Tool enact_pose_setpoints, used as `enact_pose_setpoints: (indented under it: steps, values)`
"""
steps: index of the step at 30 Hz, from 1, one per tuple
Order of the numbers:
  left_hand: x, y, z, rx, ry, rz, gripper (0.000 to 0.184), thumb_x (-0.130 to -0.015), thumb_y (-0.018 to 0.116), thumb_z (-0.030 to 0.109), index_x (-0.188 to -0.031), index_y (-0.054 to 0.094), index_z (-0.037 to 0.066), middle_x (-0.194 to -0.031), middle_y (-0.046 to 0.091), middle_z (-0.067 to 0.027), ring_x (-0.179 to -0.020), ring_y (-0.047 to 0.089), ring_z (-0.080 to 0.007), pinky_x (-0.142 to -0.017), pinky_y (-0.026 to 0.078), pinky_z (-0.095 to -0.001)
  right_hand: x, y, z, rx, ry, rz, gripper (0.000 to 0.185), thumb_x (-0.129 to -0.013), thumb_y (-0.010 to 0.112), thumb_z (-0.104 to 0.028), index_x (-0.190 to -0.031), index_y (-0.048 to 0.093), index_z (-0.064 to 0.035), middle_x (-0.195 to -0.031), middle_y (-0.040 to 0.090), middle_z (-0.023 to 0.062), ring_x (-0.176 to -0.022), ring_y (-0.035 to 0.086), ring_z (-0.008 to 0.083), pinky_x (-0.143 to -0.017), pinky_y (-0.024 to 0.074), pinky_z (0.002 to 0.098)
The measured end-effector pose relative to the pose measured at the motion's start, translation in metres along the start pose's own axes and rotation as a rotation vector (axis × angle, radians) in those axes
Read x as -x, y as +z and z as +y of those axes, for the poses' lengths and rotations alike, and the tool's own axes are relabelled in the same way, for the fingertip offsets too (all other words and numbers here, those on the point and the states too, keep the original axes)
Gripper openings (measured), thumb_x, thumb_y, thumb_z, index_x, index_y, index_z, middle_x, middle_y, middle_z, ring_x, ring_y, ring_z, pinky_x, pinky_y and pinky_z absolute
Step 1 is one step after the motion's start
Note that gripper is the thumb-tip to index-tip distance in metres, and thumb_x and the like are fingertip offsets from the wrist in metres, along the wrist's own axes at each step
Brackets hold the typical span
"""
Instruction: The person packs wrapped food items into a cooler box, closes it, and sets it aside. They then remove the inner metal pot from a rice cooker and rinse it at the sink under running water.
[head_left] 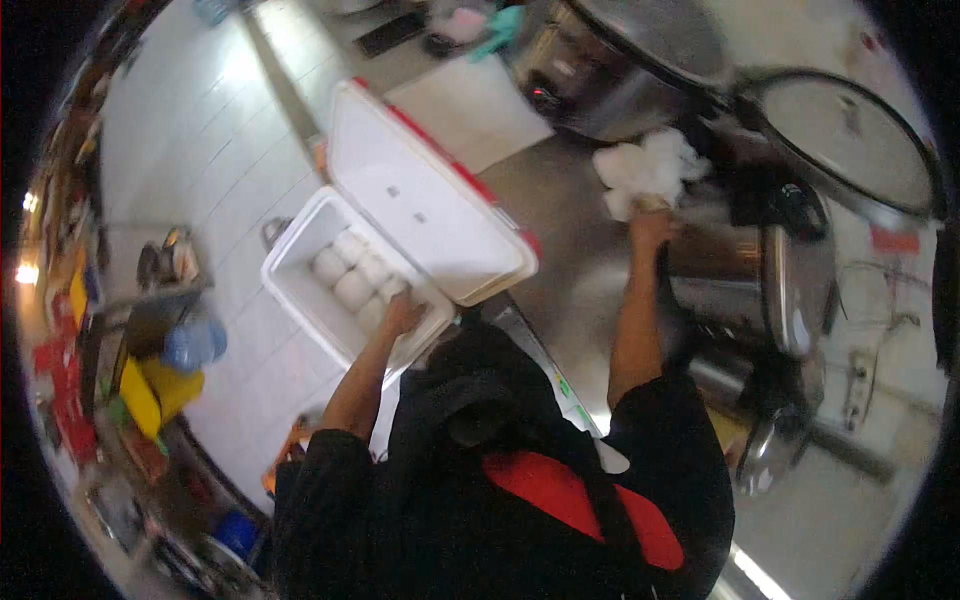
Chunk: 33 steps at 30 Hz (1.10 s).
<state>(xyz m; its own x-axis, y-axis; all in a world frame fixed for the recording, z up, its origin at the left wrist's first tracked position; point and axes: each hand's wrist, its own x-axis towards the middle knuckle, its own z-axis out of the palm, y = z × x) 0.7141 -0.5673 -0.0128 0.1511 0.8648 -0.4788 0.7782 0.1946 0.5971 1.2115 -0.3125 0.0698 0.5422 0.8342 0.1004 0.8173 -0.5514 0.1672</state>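
Observation:
My left hand [405, 314] reaches down into a white cooler box [300, 295], at the near end of several white round bundles [352, 290]. Its fingertips meet one of these bundles, but blur hides whether they grip it. The cooler's lid [400, 190], edged in red, stands tipped back toward the steel counter. Over that counter, my right hand [652, 228] is closed at the lower edge of a heap of crumpled white plastic bags [650, 168]. What exactly lies under its fingers is smeared.
Beside the bags stand a large steel cooker [590, 75] and a second steel pot [720, 262]. A round lid [845, 135] is raised behind them. A pale board [475, 110] lies past the cooler lid. Left of the tiled floor [235, 190] are a water jug [195, 343] and a yellow container [160, 395].

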Motion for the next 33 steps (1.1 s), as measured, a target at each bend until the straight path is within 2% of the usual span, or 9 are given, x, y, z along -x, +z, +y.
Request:
enact_pose_setpoints:
  steps: [3, 5, 12, 15, 18, 20, 22, 27, 33]
  values:
    - [0.025, -0.006, 0.006, 0.196, -0.099, 0.324, 0.050, -0.083, 0.060, 0.028, -0.127, 0.050, 0.007, -0.125, 0.051, -0.0240, -0.118, 0.046, -0.0412, -0.102, 0.036, -0.0430, -0.047, 0.012, -0.022, -0.326, 0.203, 0.016, 0.091, -0.081, 0.047, -0.067, -0.133, 0.034, 0.0067, -0.137, 0.030, 0.0299, -0.124, 0.028, 0.0526, -0.097, 0.0277, 0.0648]
    - [0.027, -0.012, -0.010, -0.030, -0.095, 0.376, 0.049, -0.083, 0.059, 0.026, -0.128, 0.049, 0.008, -0.131, 0.047, -0.0207, -0.123, 0.041, -0.0397, -0.104, 0.033, -0.0465, -0.077, 0.051, -0.031, 0.033, 0.080, -0.322, 0.094, -0.079, 0.042, -0.072, -0.141, 0.030, -0.0019, -0.146, 0.023, 0.0245, -0.131, 0.022, 0.0486, -0.098, 0.0204, 0.0691]
    - [0.012, -0.072, -0.052, -0.469, -0.257, 0.180, 0.052, -0.082, 0.055, 0.024, -0.131, 0.045, 0.009, -0.144, 0.031, -0.0147, -0.134, 0.023, -0.0406, -0.105, 0.017, -0.0645, -0.040, -0.009, -0.021, -0.311, 0.094, -0.069, 0.070, -0.081, 0.063, -0.049, -0.128, 0.044, -0.0006, -0.131, 0.043, 0.0199, -0.115, 0.044, 0.0416, -0.091, 0.0397, 0.0553]
    - [0.003, -0.037, -0.126, -0.586, -0.260, 0.454, 0.053, -0.081, 0.055, 0.030, -0.129, 0.050, 0.009, -0.143, 0.034, -0.0146, -0.135, 0.021, -0.0408, -0.107, 0.013, -0.0635, -0.034, -0.003, 0.010, -0.818, -0.002, -0.140, 0.067, -0.079, 0.067, -0.047, -0.126, 0.046, -0.0037, -0.122, 0.050, 0.0176, -0.105, 0.052, 0.0353, -0.084, 0.0457, 0.0482]
    - [-0.009, -0.039, -0.127, -0.706, -0.386, 0.241, 0.056, -0.080, 0.056, 0.035, -0.129, 0.050, 0.010, -0.143, 0.034, -0.0146, -0.137, 0.019, -0.0391, -0.107, 0.012, -0.0625, 0.010, -0.050, 0.028, -1.211, 0.237, -0.315, 0.060, -0.080, 0.067, -0.041, -0.126, 0.046, -0.0104, -0.120, 0.051, 0.0160, -0.103, 0.051, 0.0330, -0.082, 0.0459, 0.0477]
    - [-0.007, -0.066, -0.095, -0.547, -0.397, 0.148, 0.058, -0.080, 0.056, 0.036, -0.132, 0.047, 0.010, -0.143, 0.035, -0.0135, -0.137, 0.018, -0.0383, -0.108, 0.012, -0.0619, 0.025, -0.045, 0.068, -1.503, -0.186, -0.412, 0.053, -0.082, 0.062, -0.028, -0.125, 0.045, -0.0006, -0.123, 0.048, 0.0192, -0.107, 0.051, 0.0310, -0.082, 0.0479, 0.0454]
    - [-0.003, -0.089, -0.082, -0.479, -0.376, 0.109, 0.060, -0.081, 0.056, 0.038, -0.134, 0.045, 0.010, -0.144, 0.035, -0.0123, -0.138, 0.017, -0.0376, -0.108, 0.011, -0.0611, 0.075, -0.114, 0.061, -1.896, 0.283, -0.228, 0.051, -0.084, 0.057, -0.024, -0.127, 0.042, -0.0006, -0.123, 0.047, 0.0184, -0.109, 0.050, 0.0287, -0.082, 0.0477, 0.0463]
    - [0.000, -0.100, -0.075, -0.491, -0.281, 0.127, 0.060, -0.082, 0.055, 0.040, -0.134, 0.046, 0.011, -0.145, 0.034, -0.0094, -0.139, 0.014, -0.0363, -0.109, 0.009, -0.0595, 0.241, -0.278, -0.018, -1.792, -0.554, -0.407, 0.053, -0.077, 0.065, -0.028, -0.121, 0.047, -0.0048, -0.115, 0.053, 0.0139, -0.104, 0.053, 0.0300, -0.084, 0.0463, 0.0431]
    - [-0.008, -0.101, -0.091, -0.616, -0.446, -0.041, 0.059, -0.083, 0.052, 0.035, -0.137, 0.041, 0.012, -0.148, 0.028, -0.0082, -0.140, 0.010, -0.0346, -0.110, 0.005, -0.0596, 0.364, -0.250, -0.232, -1.393, -1.045, -1.067, 0.045, -0.074, 0.066, -0.008, -0.116, 0.052, -0.0033, -0.116, 0.054, 0.0140, -0.112, 0.050, 0.0278, -0.095, 0.0393, 0.0360]
